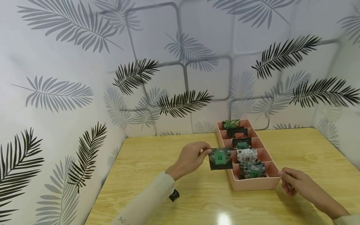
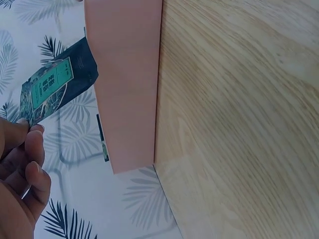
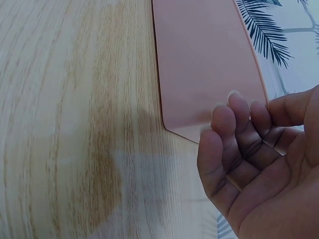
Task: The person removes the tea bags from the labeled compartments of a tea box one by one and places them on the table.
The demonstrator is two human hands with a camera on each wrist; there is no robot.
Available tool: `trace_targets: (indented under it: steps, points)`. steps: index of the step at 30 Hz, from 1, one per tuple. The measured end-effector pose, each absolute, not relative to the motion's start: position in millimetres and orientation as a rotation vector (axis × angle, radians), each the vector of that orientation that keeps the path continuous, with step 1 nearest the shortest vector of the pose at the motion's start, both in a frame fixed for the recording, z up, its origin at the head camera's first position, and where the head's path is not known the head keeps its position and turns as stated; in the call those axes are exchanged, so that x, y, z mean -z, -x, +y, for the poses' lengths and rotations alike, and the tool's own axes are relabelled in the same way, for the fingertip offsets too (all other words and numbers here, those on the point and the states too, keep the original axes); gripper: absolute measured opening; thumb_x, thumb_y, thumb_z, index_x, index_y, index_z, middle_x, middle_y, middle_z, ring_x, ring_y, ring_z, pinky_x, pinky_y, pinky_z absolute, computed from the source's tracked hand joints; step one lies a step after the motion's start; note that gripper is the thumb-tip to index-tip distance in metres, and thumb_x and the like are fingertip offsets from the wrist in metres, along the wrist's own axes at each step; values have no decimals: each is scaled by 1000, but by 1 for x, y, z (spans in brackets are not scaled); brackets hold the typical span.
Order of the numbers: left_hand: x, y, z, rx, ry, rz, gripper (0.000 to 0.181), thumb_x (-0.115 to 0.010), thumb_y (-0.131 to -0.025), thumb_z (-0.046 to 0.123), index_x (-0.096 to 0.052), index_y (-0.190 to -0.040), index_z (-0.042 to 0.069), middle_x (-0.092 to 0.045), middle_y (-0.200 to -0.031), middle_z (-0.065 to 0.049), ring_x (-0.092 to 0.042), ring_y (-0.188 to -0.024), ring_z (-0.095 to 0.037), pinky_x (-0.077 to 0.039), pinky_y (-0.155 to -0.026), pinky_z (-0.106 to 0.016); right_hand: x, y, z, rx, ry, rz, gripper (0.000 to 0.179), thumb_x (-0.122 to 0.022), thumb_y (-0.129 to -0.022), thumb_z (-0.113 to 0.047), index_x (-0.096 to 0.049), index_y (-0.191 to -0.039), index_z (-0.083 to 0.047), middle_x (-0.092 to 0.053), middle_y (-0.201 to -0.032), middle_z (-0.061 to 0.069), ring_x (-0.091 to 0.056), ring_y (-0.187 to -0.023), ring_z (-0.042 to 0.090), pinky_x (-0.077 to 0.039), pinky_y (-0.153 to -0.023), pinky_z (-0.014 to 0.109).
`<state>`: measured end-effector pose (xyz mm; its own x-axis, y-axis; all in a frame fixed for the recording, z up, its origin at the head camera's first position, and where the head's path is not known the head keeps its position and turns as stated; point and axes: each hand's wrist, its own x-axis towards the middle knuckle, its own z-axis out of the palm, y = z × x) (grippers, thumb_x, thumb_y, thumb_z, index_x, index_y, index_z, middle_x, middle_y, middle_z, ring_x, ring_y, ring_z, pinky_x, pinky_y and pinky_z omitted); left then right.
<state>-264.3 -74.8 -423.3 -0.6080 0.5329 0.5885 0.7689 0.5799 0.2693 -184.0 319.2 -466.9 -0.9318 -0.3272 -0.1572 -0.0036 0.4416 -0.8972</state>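
Note:
My left hand (image 1: pixel 192 156) pinches a dark sachet (image 1: pixel 220 158) with a green label by its corner, thumb against forefinger. The sachet is held up beside the left wall of a long pink divided box (image 1: pixel 254 185), overlapping its rim in the head view. In the left wrist view the sachet (image 2: pixel 62 79) slants towards the pink wall. At the box's near right corner, my right hand (image 1: pixel 299 184) holds the rim between thumb and forefinger, the other fingers loosely curled. Sachets fill part of each compartment: dark green-labelled ones (image 1: pixel 253 171) in front, a white one (image 1: pixel 247 155) behind them.
Farther back in the box are a green-labelled sachet (image 1: pixel 242 144), a red-labelled one (image 1: pixel 239 134) and a green-yellow one (image 1: pixel 231 124). A small black object (image 1: pixel 174 195) shows by my left sleeve. The wooden table (image 1: pixel 146 150) meets a leaf-patterned wall (image 1: pixel 174 78).

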Motion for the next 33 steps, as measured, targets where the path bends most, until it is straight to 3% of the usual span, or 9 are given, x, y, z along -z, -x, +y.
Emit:
trace_targets:
  steps: [33]
  points:
    - [430,270,-150,706,813,-2451,12,-58,-97,21,-67,-102,16,-64,-90,7,-47,-61,-3,-43,-58,-23,467,184,319,1510,257,2329,47,-35,-104,-39,-47,-89,3,-56,-76,14,-55,-61,27,-49,-55,39]
